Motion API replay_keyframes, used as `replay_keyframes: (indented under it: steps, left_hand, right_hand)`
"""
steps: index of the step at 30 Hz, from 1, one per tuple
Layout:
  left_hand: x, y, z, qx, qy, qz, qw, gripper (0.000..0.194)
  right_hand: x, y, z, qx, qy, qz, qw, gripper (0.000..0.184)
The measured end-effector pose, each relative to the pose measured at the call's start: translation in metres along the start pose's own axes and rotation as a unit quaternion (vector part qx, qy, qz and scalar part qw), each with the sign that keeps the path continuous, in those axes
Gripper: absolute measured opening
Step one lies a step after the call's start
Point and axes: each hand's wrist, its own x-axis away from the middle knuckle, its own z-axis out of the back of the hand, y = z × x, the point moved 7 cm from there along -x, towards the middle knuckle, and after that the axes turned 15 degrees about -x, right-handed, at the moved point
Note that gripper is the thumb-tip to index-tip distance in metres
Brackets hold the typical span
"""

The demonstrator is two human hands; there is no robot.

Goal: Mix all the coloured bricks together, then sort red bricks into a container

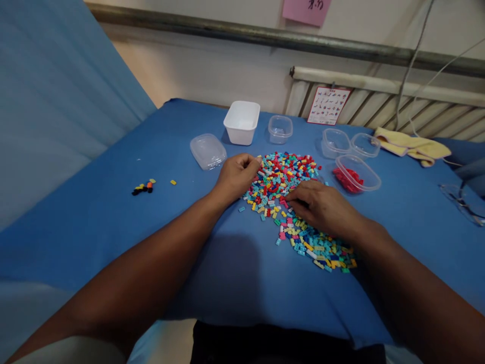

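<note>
A wide pile of small toy building bricks (271, 174) in many colours is spread over the blue-covered table (182, 227). At the pile's left edge, my left hand (238, 176) is closed, thumb and forefinger pinched together; what they hold, if anything, is too small to make out. My right hand (324, 207) reaches over the middle of the pile, palm down. Its fingers are curled and pressed together, the tips among the bricks beside a pink-red one. The right hand hides part of the pile beneath it.
Behind the pile stand a white tub (242, 124), a clear box (280, 130) and a clear lid (208, 151). Red bricks fill a clear container (358, 174) at right, near other clear containers (335, 144). A yellow cloth (413, 144), glasses (464, 202) and a few loose pieces (144, 188) lie farther out.
</note>
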Motion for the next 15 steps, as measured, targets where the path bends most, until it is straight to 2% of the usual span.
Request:
replay_keyframes:
  steps: [5,15]
  left_hand:
    - [-0.0003,-0.0009,-0.0008,0.001,-0.004,0.003,1.0,0.038]
    - [0.0003,0.0007,0.0003,-0.007,-0.003,0.009,1.0,0.038]
  right_hand:
    - [-0.001,0.0085,-0.0005,0.023,-0.01,-0.071,0.997,0.019]
    - [-0.0021,0.0059,-0.0002,0.01,0.003,-0.091,0.996,0.025]
